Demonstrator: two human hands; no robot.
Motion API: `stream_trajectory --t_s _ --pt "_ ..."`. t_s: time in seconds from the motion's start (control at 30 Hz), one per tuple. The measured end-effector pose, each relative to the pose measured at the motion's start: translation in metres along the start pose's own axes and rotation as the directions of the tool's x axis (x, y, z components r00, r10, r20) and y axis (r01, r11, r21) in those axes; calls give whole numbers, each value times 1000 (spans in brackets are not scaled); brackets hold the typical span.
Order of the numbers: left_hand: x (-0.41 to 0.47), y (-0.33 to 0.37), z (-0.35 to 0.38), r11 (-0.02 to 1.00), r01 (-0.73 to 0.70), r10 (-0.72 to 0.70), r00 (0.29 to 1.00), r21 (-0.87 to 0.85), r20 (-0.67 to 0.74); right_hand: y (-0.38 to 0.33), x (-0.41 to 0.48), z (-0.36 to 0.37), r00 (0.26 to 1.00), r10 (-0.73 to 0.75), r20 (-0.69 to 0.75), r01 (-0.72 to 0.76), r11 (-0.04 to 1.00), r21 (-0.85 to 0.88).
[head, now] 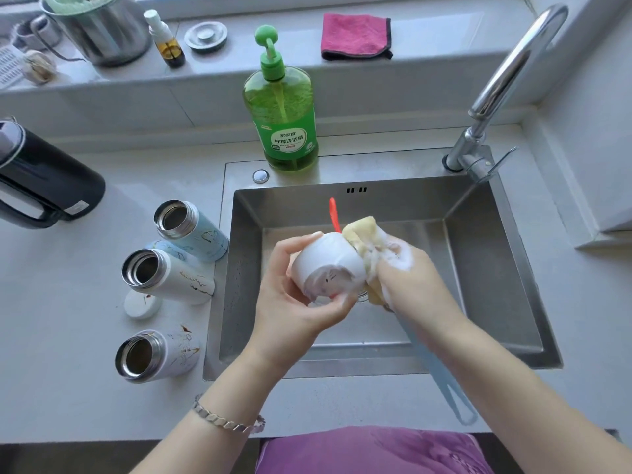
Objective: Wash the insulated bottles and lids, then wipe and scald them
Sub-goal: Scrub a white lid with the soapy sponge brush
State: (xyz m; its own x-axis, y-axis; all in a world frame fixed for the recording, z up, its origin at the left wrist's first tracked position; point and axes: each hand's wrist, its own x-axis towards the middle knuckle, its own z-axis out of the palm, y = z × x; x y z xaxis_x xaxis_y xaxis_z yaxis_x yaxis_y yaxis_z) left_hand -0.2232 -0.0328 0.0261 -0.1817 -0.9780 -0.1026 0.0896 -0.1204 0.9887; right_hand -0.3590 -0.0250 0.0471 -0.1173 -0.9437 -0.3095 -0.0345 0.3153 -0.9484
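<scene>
Well inside the sink's edges: lid, sponge.

Square stainless-steel sink set into pale grey stone counter. Curved chrome faucet mounted at the sink's back right corner. Translucent green pump bottle of dish detergent upright on the sink's back rim, left of centre.

Raised ledge behind, right to left:
- folded pink cloth with dark edging
- round metal drain stopper
- small clear spray bottle, amber liquid in lower part
- steel pot
- garlic bulb

Black jug kettle on counter at far left, partly cut off.
</scene>
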Motion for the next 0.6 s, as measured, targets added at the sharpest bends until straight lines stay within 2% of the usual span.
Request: stream_trajectory --t_s 0.13,0.27,0.4,0.5,0.6 --pt "1 -2 -1 1000 -30 30 1000 -7 -9 -2 -11 5 996 -79 43 77 996 43" --pt "1 -2 2 1000 -30 30 1000 -10 -3 10 0 -2 988 152 8 -152 985 78" --pt "3 -5 5 999 13 -14 999 -36 -38 5 -1 -3 991 77 108 -94 982 166" --pt "2 -6 -1 993 110 -109 994 52 -28 3 1 -10 985 -38 165 29 998 55" --pt "3 -5 -8 965 180 -185 983 188 7 12 0 -12 991 -103 84 116 978 -175"
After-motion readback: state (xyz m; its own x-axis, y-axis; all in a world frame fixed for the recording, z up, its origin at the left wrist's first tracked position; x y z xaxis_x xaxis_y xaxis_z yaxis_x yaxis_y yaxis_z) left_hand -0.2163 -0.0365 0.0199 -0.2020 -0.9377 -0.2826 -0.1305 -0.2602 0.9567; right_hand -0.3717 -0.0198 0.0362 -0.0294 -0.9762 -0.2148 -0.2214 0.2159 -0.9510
